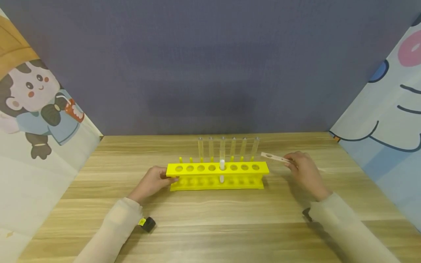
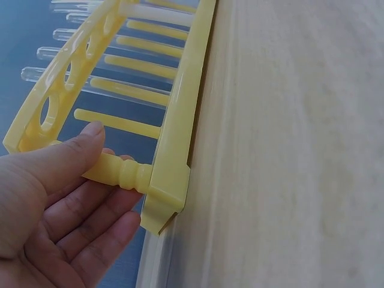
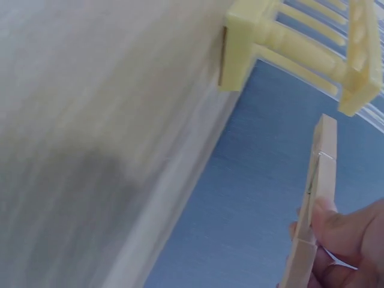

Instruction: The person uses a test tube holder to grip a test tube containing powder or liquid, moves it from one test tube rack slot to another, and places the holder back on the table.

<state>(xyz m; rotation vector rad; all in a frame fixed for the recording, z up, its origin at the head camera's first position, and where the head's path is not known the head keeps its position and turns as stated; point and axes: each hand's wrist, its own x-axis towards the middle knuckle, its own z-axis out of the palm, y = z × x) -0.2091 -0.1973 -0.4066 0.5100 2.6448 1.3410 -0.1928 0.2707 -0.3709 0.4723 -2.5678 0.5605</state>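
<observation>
A yellow test tube rack (image 1: 263,169) stands on the table. My left hand (image 1: 152,182) holds its left end, with thumb and fingers around the yellow end post (image 2: 129,174) in the left wrist view. One white tube (image 1: 222,164) sits upright in a hole right of the rack's middle. Several clear test tubes (image 1: 211,146) stand upside down over the pegs along the back. To the right of the rack, my right hand (image 1: 305,173) pinches a wooden test tube clamp (image 3: 324,174). The clamp's head points left towards the rack, apart from it.
The wood-grain table (image 1: 210,226) extends around the rack. A dark blue-grey panel (image 1: 210,73) rises behind it, and cartoon-printed walls (image 1: 56,120) flank both sides. A small black device (image 1: 148,224) with a yellow label is at my left sleeve.
</observation>
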